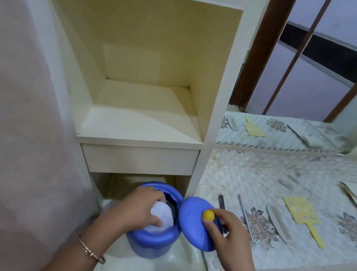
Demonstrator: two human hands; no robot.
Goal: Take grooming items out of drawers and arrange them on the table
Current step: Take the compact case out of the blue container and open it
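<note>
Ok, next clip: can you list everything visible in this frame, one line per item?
Round container: 1, blue, open, in the pulled-out bottom drawer.
Lid: 1, blue with a yellow knob, held tilted beside the container.
Puff: 1, white, inside the container's mouth.
Comb: 1, pale grey, on the quilted table cover.
Paddle-shaped item: 1, yellow, right of the comb.
Thin sticks: 2, one dark, one metallic, left of the comb.
Shelf unit: 1, cream, with a closed drawer.
Mirror: 1, behind the table.
Bracelet: 1, rose-gold, left wrist.
Left hand: on the puff.
Right hand: fingers on the lid.
</note>
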